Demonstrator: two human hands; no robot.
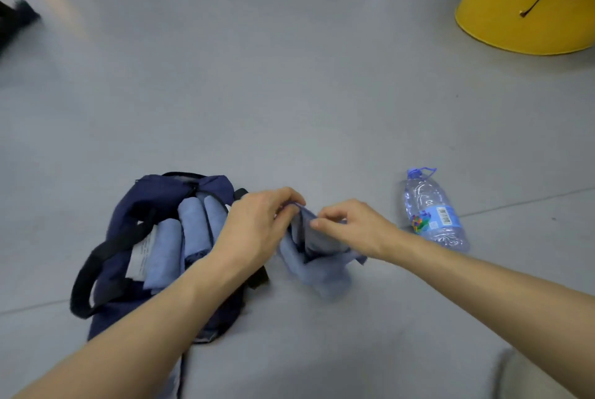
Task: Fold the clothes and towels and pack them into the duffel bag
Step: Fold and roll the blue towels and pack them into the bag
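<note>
Pinching the blue towel [317, 247] by its top edge, the left hand [257, 224] and right hand [351, 224] align it for folding beside the open duffel bag [128, 205].

Left hand [257, 228]: centre frame, fingers curled, pinching cloth [318, 266] top edge.
Right hand [352, 226]: just beside it, thumb and forefinger pinching same edge.
Forearms [145, 328]: bare, entering from lower corners.

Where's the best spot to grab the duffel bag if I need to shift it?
The black handle on the left side of the duffel bag, approached from the left: it stands off the fabric as an open loop, probably easy to hook. The left hand pinches the blue towel, so free it first.
</note>
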